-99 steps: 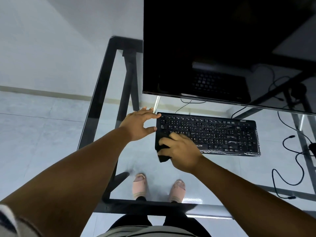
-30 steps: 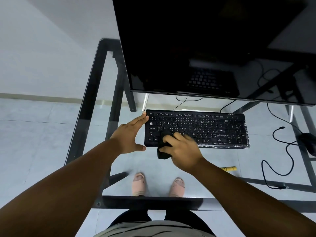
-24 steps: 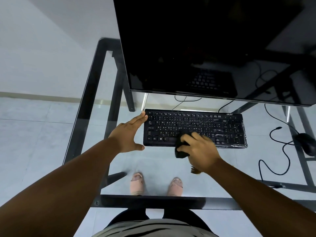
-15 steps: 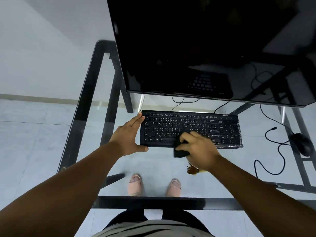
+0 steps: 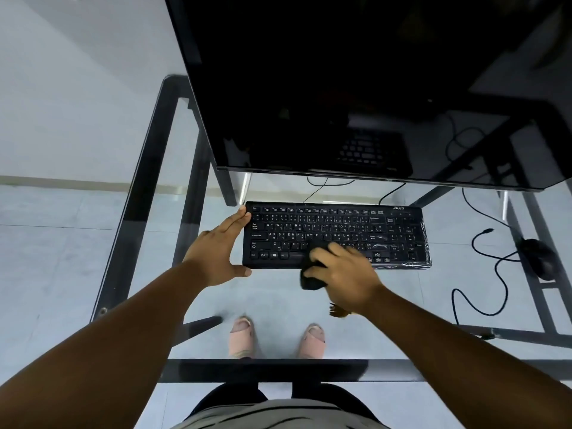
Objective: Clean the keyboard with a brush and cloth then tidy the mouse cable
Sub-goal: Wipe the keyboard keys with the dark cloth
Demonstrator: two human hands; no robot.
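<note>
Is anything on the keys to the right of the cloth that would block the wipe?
Nothing visible does. The right hand grips the cloth at the keyboard's front edge near the middle; the keys to its right are bare. The left hand rests against the keyboard's left end.

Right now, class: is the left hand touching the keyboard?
Touching. The head view shows the left hand with fingertips and thumb against the left end of the keyboard.

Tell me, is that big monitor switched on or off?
It looks off. The monitor screen is black with no picture; it only mirrors the keyboard and desk cables. A power light is not visible.
</note>
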